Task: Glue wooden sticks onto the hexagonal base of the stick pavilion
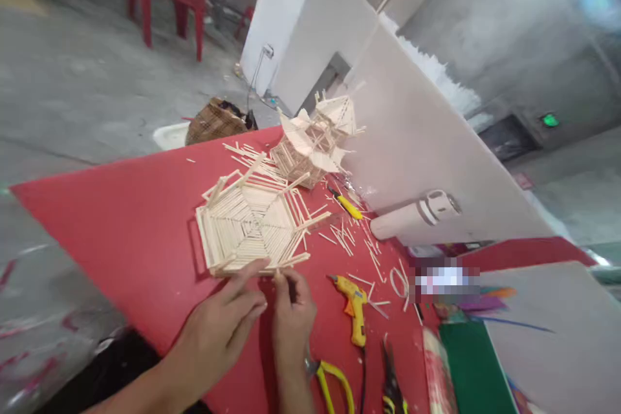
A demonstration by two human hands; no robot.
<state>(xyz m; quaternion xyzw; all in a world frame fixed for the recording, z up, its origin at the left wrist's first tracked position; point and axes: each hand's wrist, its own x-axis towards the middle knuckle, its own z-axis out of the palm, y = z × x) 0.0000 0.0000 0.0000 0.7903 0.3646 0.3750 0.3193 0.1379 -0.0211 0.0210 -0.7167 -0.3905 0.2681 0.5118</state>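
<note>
An eight-sided wooden stick platform (pixel 257 220) lies on the red table, its sticks laid in rings around a centre and several sticks standing up along its rim. My left hand (pixel 220 330) is at its near edge, index finger stretched along the rim and the other fingers loosely apart. My right hand (pixel 295 310) pinches a thin wooden stick (pixel 278 272) against that same edge between thumb and finger; its far part is hard to make out. To the right lies a yellow hot glue gun (pixel 356 307). Behind the platform stands a tiered stick model of a building (pixel 310 142).
Loose sticks (pixel 342 236) litter the red table (pixel 121 226). A yellow utility knife (pixel 349 205), yellow-handled scissors (pixel 334 385), pliers (pixel 392 381) and a white cylinder bottle (pixel 412 215) lie to the right. A white panel (pixel 412 123) rises along the table's far side.
</note>
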